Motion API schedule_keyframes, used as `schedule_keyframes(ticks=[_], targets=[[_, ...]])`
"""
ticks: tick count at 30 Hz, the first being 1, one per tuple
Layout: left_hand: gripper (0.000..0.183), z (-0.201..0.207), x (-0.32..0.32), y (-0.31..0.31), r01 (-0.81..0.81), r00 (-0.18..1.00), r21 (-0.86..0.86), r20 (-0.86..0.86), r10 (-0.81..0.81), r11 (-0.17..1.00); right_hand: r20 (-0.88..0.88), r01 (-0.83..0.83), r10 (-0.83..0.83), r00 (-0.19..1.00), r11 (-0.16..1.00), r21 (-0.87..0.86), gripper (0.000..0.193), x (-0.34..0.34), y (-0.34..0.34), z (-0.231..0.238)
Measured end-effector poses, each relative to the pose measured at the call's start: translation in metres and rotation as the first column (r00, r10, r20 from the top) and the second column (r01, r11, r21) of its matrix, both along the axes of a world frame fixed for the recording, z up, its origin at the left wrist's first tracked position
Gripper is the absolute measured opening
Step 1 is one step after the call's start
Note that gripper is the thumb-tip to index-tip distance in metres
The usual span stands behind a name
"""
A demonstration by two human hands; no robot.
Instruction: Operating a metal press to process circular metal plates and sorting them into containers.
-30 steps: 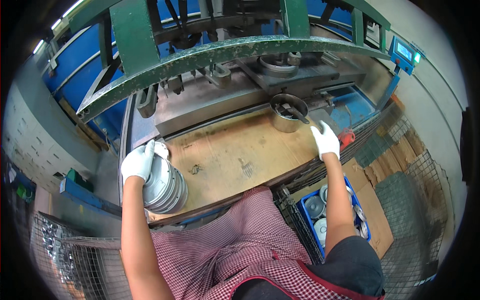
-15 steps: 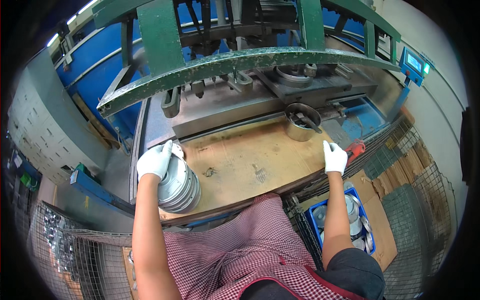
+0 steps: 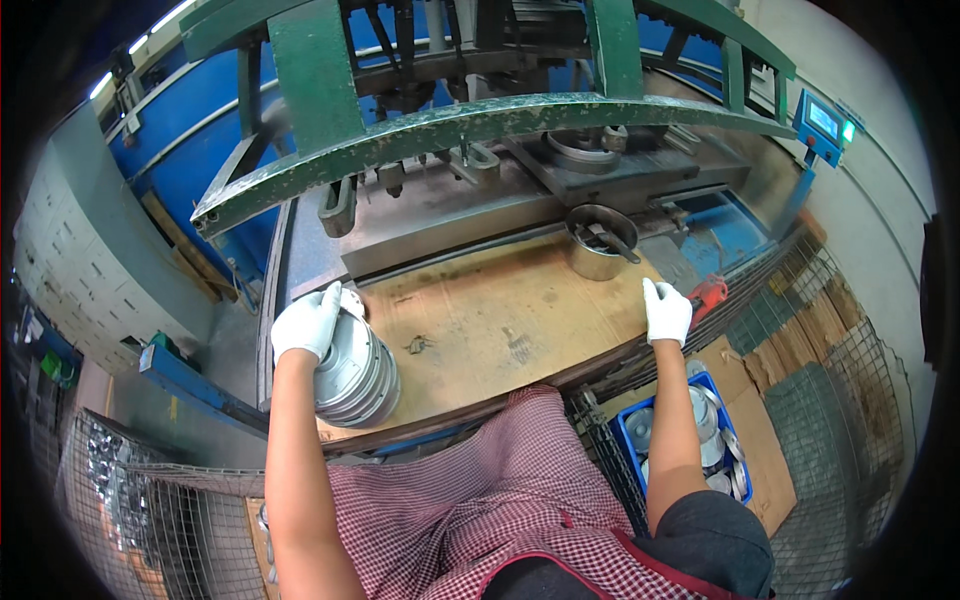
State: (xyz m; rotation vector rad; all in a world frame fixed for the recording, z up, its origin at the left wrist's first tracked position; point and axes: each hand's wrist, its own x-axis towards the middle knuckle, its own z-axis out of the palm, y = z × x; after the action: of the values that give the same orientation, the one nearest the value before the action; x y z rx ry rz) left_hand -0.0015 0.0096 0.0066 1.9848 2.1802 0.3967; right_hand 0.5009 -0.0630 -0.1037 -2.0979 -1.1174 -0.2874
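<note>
While discs [image 3: 355,378] stay, right hand [image 3: 668,315] now curled

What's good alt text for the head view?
A white-gloved left hand touches stacked metal discs at the left of a worktable; the gloved right hand is near its right end. Further back are a metal pot and green machine frame.

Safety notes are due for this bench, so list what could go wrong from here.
The stack of metal discs stands near the front edge of the tabletop; a nudge from the left hand, which is against it, might topple it.

A dark handle juts over the rim of the metal pot; the right hand, nearby, could catch it.
</note>
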Motion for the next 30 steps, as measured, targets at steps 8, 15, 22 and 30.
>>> schedule_keyframes(ticks=[8, 15, 22, 30], targets=[[0.056, 0.0005, 0.0015, -0.0013, -0.004, 1.0, 0.025, 0.004, 0.003, 1.0, 0.005, -0.004, 0.004, 1.0, 1.0, 0.021, 0.041, -0.0014, -0.0008, 0.0017], [0.057, -0.0004, 0.001, -0.0013, 0.008, 1.0, 0.028, 0.018, -0.008, 1.0, 0.006, -0.007, 0.007, 1.0, 1.0, 0.005, 0.041, -0.0013, -0.0015, 0.0034], [0.057, 0.0006, 0.0017, -0.0014, 0.002, 1.0, 0.033, 0.007, -0.003, 0.999, 0.017, 0.0, 0.0, 1.0, 1.0, -0.012, 0.042, -0.0008, -0.0011, 0.0023], [0.057, -0.0013, 0.0014, -0.0018, 0.012, 1.0, 0.037, 0.016, -0.013, 0.999, 0.006, 0.005, -0.005, 1.0, 1.0, -0.025, 0.04, -0.0032, -0.0014, 0.0041]])
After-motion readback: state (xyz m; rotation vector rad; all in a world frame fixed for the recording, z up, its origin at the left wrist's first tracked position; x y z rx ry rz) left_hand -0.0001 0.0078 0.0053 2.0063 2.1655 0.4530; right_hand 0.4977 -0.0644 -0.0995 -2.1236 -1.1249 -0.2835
